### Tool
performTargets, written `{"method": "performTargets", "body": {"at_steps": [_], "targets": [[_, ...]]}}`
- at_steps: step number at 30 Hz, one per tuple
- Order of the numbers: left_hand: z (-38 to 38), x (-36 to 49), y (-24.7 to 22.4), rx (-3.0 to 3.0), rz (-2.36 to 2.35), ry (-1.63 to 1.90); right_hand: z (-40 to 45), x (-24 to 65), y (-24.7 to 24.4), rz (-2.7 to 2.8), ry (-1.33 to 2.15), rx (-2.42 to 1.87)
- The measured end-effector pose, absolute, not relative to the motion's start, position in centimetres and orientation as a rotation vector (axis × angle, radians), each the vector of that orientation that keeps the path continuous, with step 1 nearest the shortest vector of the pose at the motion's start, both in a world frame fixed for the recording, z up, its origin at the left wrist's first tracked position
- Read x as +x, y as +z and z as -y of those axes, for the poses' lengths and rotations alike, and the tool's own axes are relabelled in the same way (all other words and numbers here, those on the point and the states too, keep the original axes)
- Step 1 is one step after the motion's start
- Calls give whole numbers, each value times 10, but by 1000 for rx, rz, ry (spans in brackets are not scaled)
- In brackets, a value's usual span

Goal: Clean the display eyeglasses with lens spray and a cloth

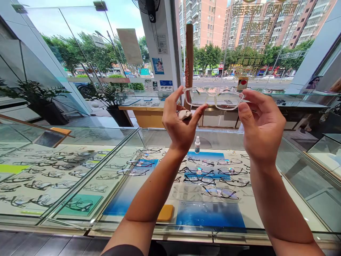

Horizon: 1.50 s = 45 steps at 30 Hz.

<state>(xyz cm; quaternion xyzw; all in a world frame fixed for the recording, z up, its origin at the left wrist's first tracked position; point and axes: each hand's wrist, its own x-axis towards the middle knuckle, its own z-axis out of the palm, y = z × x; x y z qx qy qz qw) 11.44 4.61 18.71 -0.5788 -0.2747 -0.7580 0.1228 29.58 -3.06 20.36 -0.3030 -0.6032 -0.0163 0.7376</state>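
A pair of clear-framed glasses (212, 95) is held up level above the glass display case. My left hand (181, 119) grips its left end between the fingers and thumb, with a crumpled light cloth (184, 114) tucked in the palm. At the right end, my right hand (259, 122) pinches the frame near the hinge with finger and thumb. A small white bottle (197, 145) stands upright on the case below, between my forearms.
The glass display case (138, 132) holds rows of glasses, blue sheets and a yellow-orange case (165, 213). To the left is a tilted mirror (50, 138). Potted plants (113, 97) and another counter (149, 116) stand beyond, before large windows.
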Motion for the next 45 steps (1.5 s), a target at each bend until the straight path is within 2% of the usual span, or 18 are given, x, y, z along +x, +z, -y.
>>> {"method": "performTargets", "body": {"at_steps": [9, 22, 33, 45], "targets": [[-40, 117, 186, -1715, 772, -2122, 18, 308, 204, 1270, 160, -597], [-28, 123, 188, -1734, 760, -2196, 15, 314, 208, 1150, 531, -567], [-24, 126, 191, -1721, 640, -2239, 13, 316, 206, 1114, 594, -562], [-30, 128, 190, -1918, 815, -2389, 9, 318, 204, 1141, 499, -610]]}}
